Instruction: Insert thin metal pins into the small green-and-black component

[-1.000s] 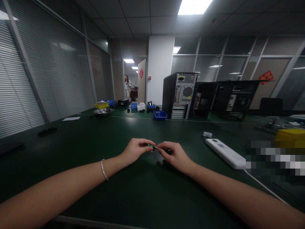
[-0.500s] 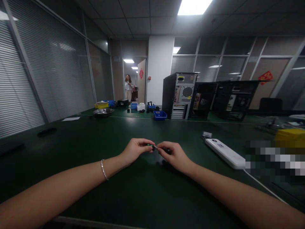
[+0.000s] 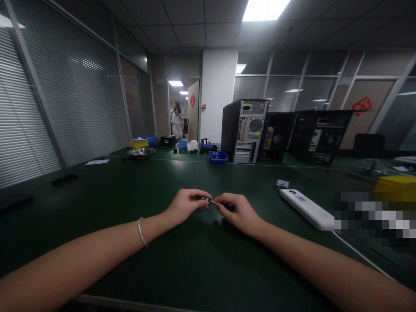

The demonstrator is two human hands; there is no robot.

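Between the pinched thumb and fingers of the left hand sits a small green piece, apparently a circuit board with a dark part on it, though it is too small to tell for sure. The right hand is closed around a slim tool with a dark handle, its thin metal shaft reaching across to the piece; whether the tip touches cannot be made out. The piece looks light, stiff and probably fragile, best held by its edges with a gentle pinch, since hard pressure from the tool could scratch it or make it slip. Both hands are just above a dark green tabletop, smooth and faintly glossy, where a dropped bit might skid. A white power bank with a cable lies to the right. Farther back are a blue tray, a shiny metal bowl and computer towers; beyond, a person stands in the open doorway.
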